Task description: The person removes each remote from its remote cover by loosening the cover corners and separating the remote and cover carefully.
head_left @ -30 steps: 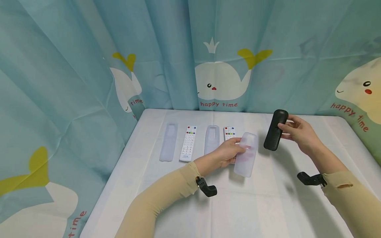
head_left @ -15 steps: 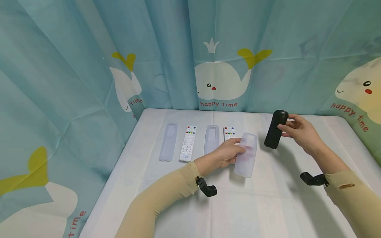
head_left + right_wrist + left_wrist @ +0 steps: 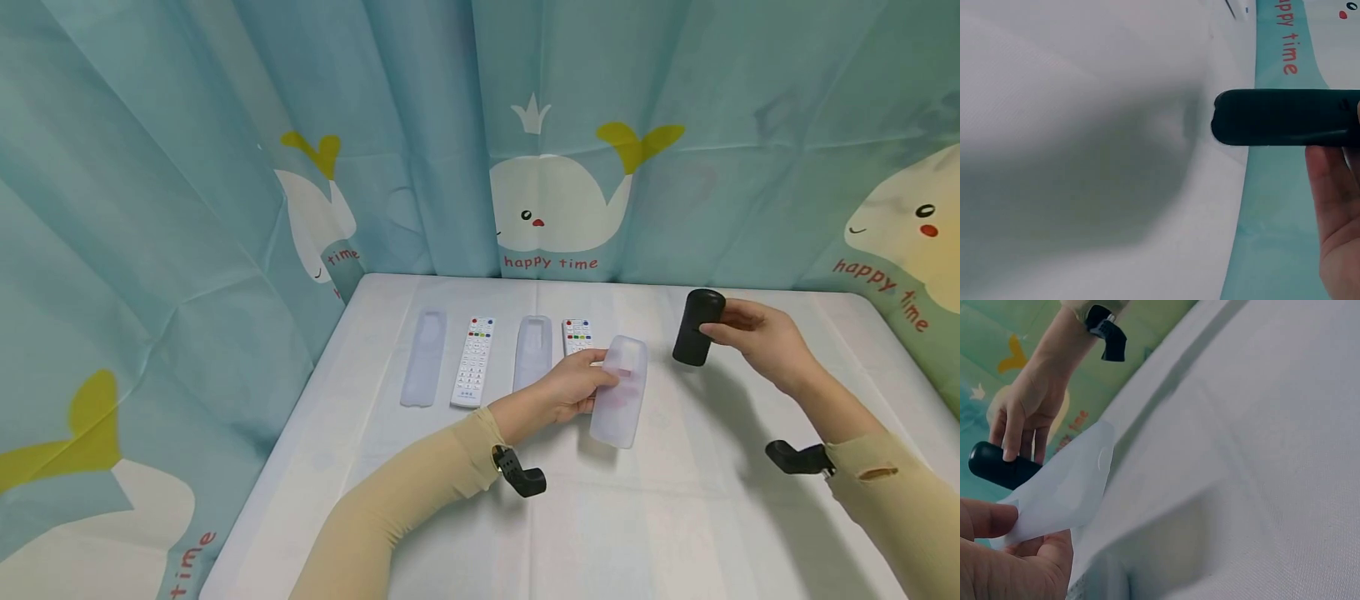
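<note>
My left hand (image 3: 573, 385) pinches a translucent remote cover (image 3: 619, 400) between thumb and fingers, holding it above the table. In the left wrist view the cover (image 3: 1063, 494) looks thin and milky, with the thumb on one face. To the right, my right hand (image 3: 761, 340) grips a black remote control (image 3: 697, 329) by its upper part, raised over the table and tilted. The right wrist view has the black remote (image 3: 1285, 117) with its rounded end free; its buttons do not show. Cover and remote are apart.
On the white table (image 3: 600, 533) lie a translucent cover (image 3: 424, 358), a white remote (image 3: 473, 362), another cover (image 3: 533, 354) and a second white remote (image 3: 577, 333), partly hidden by my left hand. A blue curtain (image 3: 435, 167) hangs behind the table.
My right hand has tipped the black remote, so it looks shorter from the head, and shifted slightly right and down. The left hand and its cover stay nearly still.
</note>
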A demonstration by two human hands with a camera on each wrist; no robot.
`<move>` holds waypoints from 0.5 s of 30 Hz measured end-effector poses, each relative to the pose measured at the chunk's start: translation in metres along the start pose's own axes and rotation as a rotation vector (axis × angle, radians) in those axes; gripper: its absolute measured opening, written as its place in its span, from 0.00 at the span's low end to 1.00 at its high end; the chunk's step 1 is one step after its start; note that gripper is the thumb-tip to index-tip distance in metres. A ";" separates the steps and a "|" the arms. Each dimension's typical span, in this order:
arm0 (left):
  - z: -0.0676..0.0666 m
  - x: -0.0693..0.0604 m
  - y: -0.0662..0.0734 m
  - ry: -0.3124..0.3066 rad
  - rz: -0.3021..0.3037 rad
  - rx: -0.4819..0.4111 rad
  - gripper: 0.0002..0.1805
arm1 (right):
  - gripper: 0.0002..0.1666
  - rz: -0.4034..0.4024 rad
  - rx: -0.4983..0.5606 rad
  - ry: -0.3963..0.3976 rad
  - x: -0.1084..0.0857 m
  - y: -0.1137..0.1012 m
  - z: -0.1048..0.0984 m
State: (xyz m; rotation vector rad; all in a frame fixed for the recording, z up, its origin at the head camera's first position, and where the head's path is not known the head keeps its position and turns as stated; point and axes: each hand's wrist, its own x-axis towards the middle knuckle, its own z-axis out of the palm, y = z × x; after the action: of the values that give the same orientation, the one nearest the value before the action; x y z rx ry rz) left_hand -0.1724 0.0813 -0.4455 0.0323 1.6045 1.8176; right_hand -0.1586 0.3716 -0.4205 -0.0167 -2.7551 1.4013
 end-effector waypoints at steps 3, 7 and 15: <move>0.000 0.000 0.000 0.006 -0.001 -0.007 0.25 | 0.33 -0.010 -0.017 0.030 -0.002 0.002 -0.001; 0.001 0.002 -0.001 0.021 -0.002 -0.019 0.25 | 0.31 -0.019 -0.054 0.069 -0.005 0.004 0.000; 0.002 0.005 -0.002 0.001 -0.009 -0.029 0.26 | 0.29 -0.035 -0.084 0.116 -0.010 0.012 0.002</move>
State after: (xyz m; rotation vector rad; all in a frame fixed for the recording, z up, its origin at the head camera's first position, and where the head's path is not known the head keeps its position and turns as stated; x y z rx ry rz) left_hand -0.1741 0.0851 -0.4491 0.0116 1.5766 1.8340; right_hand -0.1493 0.3762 -0.4316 -0.0508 -2.7031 1.2337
